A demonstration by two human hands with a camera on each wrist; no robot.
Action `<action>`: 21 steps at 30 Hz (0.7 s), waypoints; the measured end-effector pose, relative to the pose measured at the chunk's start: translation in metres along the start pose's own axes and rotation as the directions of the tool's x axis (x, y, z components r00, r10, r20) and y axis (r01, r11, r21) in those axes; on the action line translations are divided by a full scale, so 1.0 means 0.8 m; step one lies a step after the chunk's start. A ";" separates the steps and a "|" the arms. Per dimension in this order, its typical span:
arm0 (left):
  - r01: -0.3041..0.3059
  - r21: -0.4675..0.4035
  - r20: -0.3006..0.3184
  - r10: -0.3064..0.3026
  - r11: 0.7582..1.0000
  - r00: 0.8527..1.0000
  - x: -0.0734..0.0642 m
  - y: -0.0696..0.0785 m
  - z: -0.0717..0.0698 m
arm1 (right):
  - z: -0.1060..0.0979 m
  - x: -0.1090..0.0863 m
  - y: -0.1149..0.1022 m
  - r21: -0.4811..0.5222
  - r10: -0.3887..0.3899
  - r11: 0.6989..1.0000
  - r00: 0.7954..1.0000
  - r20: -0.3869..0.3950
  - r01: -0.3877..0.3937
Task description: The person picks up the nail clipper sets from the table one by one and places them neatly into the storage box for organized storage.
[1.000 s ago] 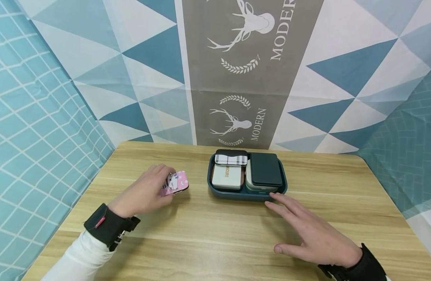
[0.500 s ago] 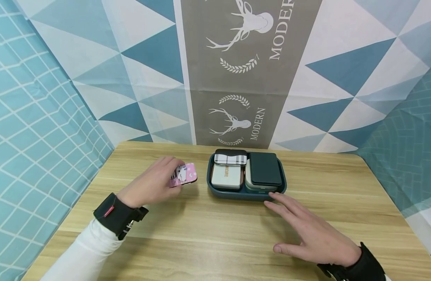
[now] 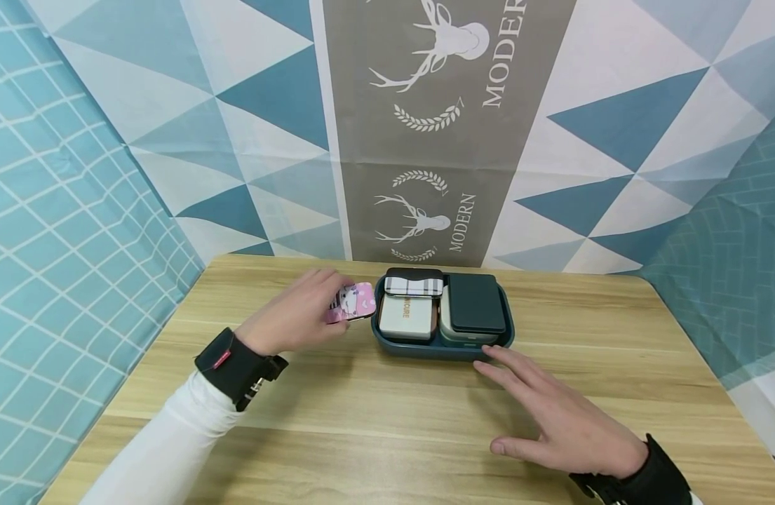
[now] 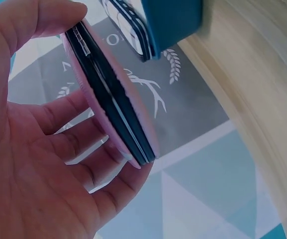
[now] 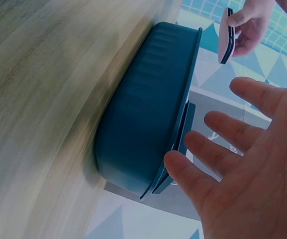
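My left hand pinches a slim pink cartoon-print case between thumb and fingers, just left of a dark blue basin. Seen edge-on in the left wrist view, the pink case has black rims along its seam. Inside the basin lie a white case lettered "NICURE", a black-and-white plaid case partly over it, and a dark green case atop a paler one. Close to the basin's front right rim, my right hand is held with fingers spread and nothing in its grasp.
The wooden table carries the basin near its back edge. Behind it hangs a patterned cloth with deer prints, and a blue checked cloth borders the left side.
My left hand has carried the pink case rightward and slightly farther back, up beside the basin's left end. The right hand and the basin have stayed in place.
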State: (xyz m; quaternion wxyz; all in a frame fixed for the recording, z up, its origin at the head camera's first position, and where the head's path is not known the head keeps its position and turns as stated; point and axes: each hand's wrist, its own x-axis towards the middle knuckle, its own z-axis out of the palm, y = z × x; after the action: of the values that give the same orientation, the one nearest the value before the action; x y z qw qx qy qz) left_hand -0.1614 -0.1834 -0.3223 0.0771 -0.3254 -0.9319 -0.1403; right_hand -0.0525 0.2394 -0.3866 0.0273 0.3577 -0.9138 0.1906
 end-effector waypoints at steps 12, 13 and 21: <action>-0.021 0.028 0.040 0.020 0.999 0.999 0.035 0.019 0.004 | -0.001 0.000 0.000 -0.001 -0.004 1.000 1.000 0.000 0.004; -0.024 0.026 0.043 0.023 0.999 0.999 0.038 0.021 0.005 | -0.001 0.000 0.000 -0.001 -0.004 1.000 1.000 0.000 0.004; -0.045 0.009 0.090 0.044 0.999 0.995 0.063 0.034 0.014 | -0.001 0.000 -0.002 -0.003 0.002 1.000 1.000 0.003 -0.002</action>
State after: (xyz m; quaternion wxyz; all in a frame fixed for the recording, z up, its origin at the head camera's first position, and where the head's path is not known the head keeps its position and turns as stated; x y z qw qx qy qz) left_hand -0.1846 -0.1300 -0.3155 0.0401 -0.3515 -0.9278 -0.1187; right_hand -0.0516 0.2387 -0.3850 0.0264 0.3571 -0.9143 0.1890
